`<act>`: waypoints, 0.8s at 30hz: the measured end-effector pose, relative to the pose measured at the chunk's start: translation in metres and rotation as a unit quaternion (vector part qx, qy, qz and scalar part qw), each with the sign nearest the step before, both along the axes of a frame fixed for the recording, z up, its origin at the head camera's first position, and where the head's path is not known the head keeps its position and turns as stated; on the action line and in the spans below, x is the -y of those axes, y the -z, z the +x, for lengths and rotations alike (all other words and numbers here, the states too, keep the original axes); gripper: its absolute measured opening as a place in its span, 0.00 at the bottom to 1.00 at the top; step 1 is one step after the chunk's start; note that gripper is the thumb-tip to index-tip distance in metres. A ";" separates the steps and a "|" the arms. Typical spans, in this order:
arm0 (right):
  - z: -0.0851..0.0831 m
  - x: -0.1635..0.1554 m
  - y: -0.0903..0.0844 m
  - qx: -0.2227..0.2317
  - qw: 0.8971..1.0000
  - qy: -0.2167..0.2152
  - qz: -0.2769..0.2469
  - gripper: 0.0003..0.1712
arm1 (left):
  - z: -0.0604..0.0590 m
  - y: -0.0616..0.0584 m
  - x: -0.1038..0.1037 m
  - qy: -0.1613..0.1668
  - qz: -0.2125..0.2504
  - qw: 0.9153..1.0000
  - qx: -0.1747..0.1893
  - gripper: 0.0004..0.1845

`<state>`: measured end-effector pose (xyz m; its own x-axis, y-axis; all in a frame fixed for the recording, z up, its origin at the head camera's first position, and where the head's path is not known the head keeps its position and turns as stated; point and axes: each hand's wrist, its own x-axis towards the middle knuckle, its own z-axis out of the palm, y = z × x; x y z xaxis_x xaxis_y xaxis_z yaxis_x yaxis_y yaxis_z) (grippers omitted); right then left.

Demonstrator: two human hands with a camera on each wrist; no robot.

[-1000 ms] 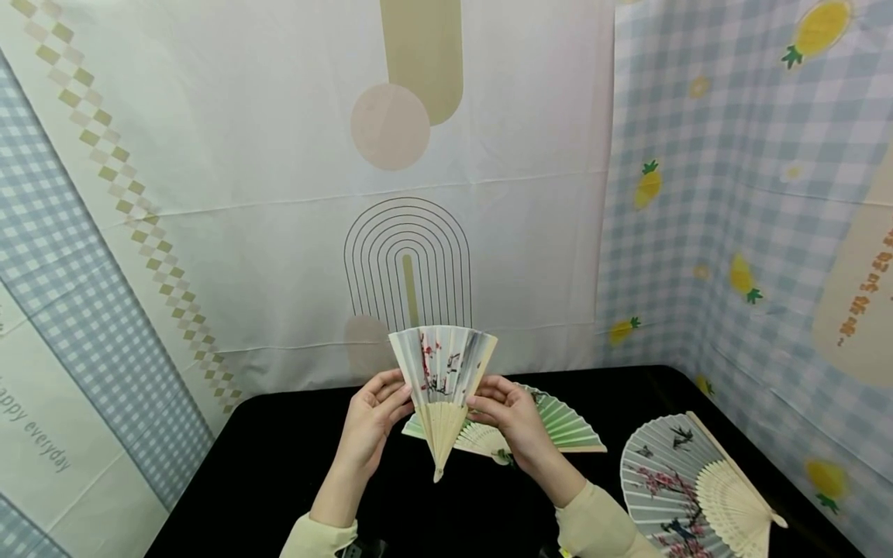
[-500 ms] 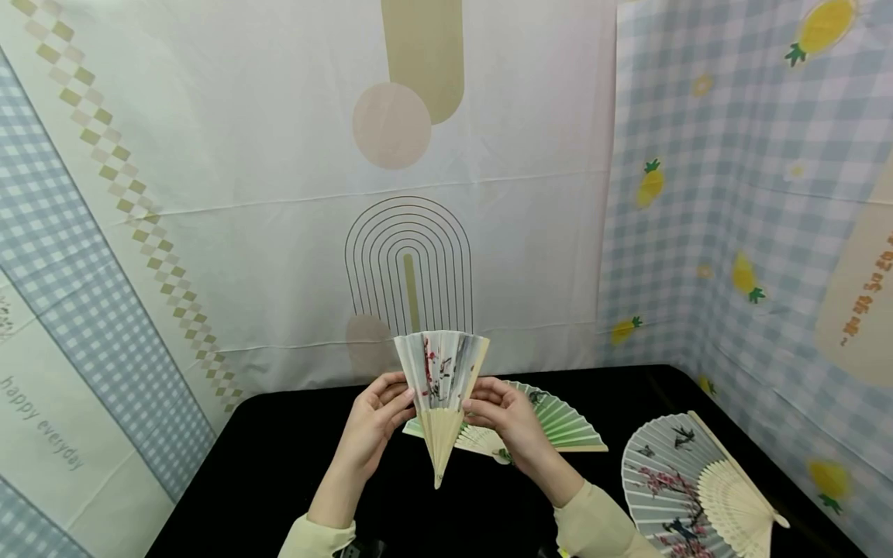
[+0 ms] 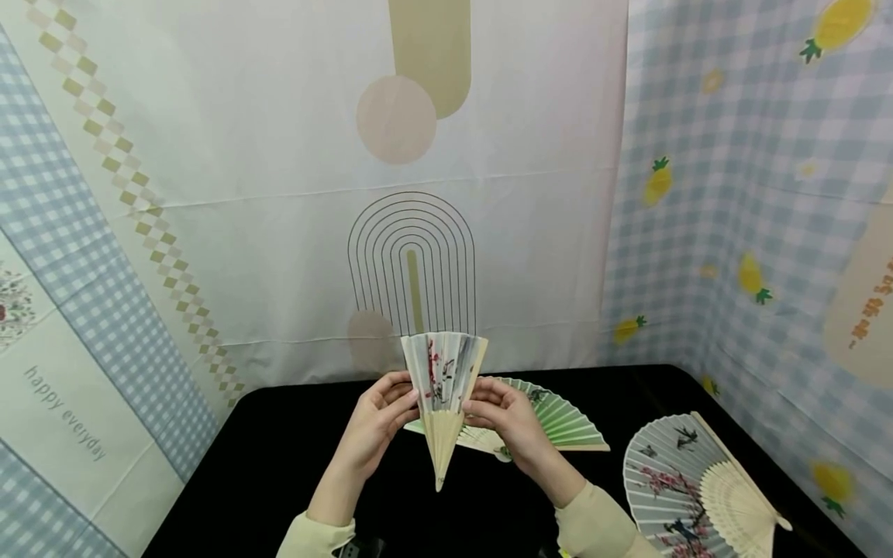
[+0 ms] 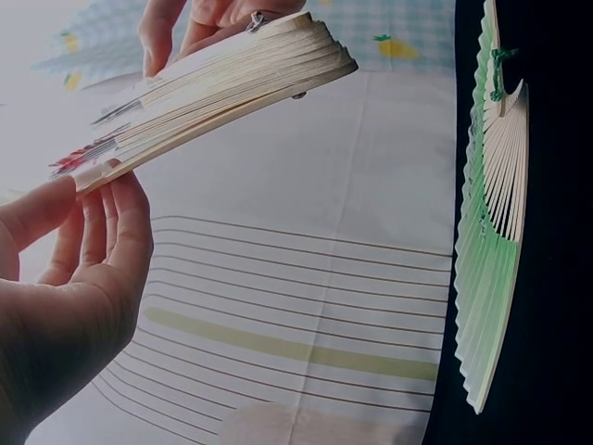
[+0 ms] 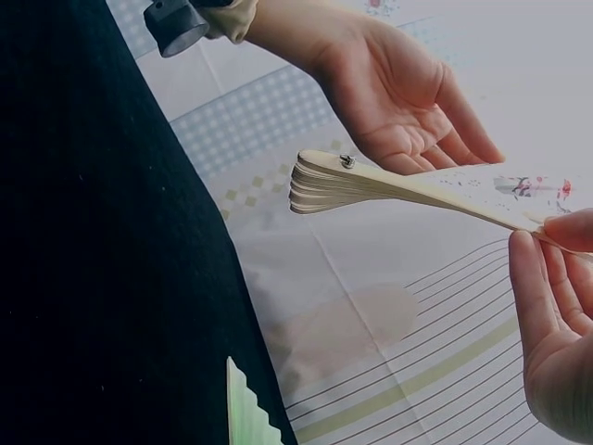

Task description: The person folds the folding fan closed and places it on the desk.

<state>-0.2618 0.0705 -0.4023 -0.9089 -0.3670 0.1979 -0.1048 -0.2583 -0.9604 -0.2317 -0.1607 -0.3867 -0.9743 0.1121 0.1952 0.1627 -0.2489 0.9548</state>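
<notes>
A white folding fan (image 3: 441, 376) with red blossom print and pale ribs is held up, partly spread, its pivot end pointing down. My left hand (image 3: 377, 415) pinches its left edge between thumb and fingers, while my right hand (image 3: 508, 418) pinches the right edge. In the left wrist view the ribs (image 4: 232, 97) appear stacked close at the pivot end, and the left thumb and fingers (image 4: 134, 218) grip the outer edge. The right wrist view shows the metal pivot pin (image 5: 347, 161). Behind the right hand lies a green folding fan (image 3: 558, 422), spread wide and partly hidden.
A grey fan with pink blossoms and birds (image 3: 670, 484) lies spread at the table's right side. The black table (image 3: 279, 449) ends at a white printed cloth (image 3: 293, 271). Blue checked cloth with pineapples (image 3: 684, 232) hangs to the right.
Between my two hands the white fan has narrowed, its edges drawn closer together, and it sits slightly lower. The head view has shifted a little. The other fans lie as before.
</notes>
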 end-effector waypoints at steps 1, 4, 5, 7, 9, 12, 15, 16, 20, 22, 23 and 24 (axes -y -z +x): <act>0.000 0.000 0.000 0.000 1.000 0.000 0.001 0.16 | 0.000 0.000 0.000 0.000 -0.001 1.000 0.001 0.18; 0.000 -0.001 0.000 -0.002 1.000 -0.004 0.004 0.16 | 0.000 0.000 -0.001 0.002 -0.002 1.000 0.005 0.16; 0.000 -0.001 0.000 -0.002 1.000 -0.006 0.004 0.16 | 0.000 0.000 -0.001 0.002 -0.002 1.000 0.006 0.16; 0.000 -0.001 0.000 -0.001 1.000 -0.011 0.003 0.16 | 0.000 0.001 -0.002 0.004 -0.001 1.000 0.006 0.15; 0.000 -0.001 0.001 0.000 1.000 -0.013 0.000 0.16 | 0.001 0.001 -0.002 0.004 0.000 1.000 0.004 0.15; 0.000 -0.001 0.000 0.002 1.000 -0.014 -0.003 0.16 | 0.001 0.000 -0.002 0.004 -0.003 1.000 0.000 0.16; 0.001 -0.002 -0.001 0.006 1.000 -0.014 -0.003 0.18 | 0.001 -0.001 -0.002 0.005 -0.004 1.000 0.002 0.17; 0.001 -0.002 -0.001 0.007 1.000 -0.015 -0.002 0.18 | 0.001 -0.002 -0.002 0.006 -0.005 1.000 0.002 0.17; 0.001 -0.002 -0.001 0.009 1.000 -0.018 0.002 0.21 | 0.002 -0.003 -0.003 0.008 -0.003 1.000 0.011 0.18; 0.001 -0.002 -0.001 0.008 1.000 -0.018 0.002 0.21 | 0.002 -0.003 -0.003 0.011 -0.003 1.000 0.015 0.18; 0.001 -0.002 -0.001 0.007 1.000 -0.017 0.002 0.21 | 0.002 -0.003 -0.003 0.013 -0.004 1.000 0.016 0.18; 0.001 -0.002 -0.001 0.006 1.000 -0.016 0.002 0.21 | 0.002 -0.003 -0.003 0.014 -0.005 1.000 0.015 0.18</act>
<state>-0.2610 0.0729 -0.4017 -0.8991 -0.3970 0.1845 -0.0840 -0.2571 -0.9627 -0.2300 -0.1577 -0.3837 -0.9763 0.1414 0.1638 0.1262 -0.2427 0.9619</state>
